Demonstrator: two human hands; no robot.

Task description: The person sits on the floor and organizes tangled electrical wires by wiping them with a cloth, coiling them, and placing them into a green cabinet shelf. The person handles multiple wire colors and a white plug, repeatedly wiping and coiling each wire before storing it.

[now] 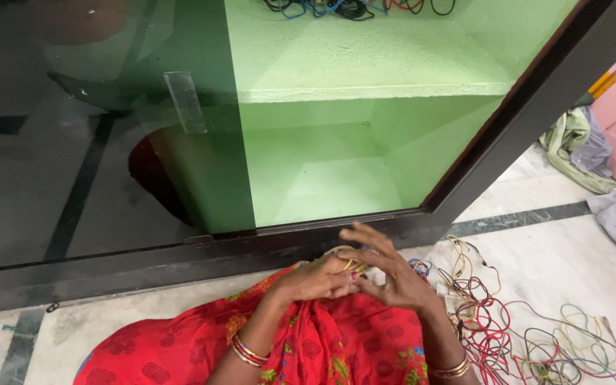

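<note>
My left hand (315, 279) is closed around a small bundle of yellow wire (342, 255) just above my lap. My right hand (386, 267) touches the same bundle from the right, with its fingers spread and partly curled over it. Both hands meet over red patterned cloth (322, 342) that covers my knees. Bangles sit on both wrists. How the wire runs under my fingers is hidden.
A tangle of red, green, yellow and black wires (536, 335) lies on the marble floor at the right. A green shelved cabinet (336, 142) with a dark sliding glass door (73, 142) stands ahead; more wires lie on its upper shelf. Crumpled cloths (586, 150) lie at the far right.
</note>
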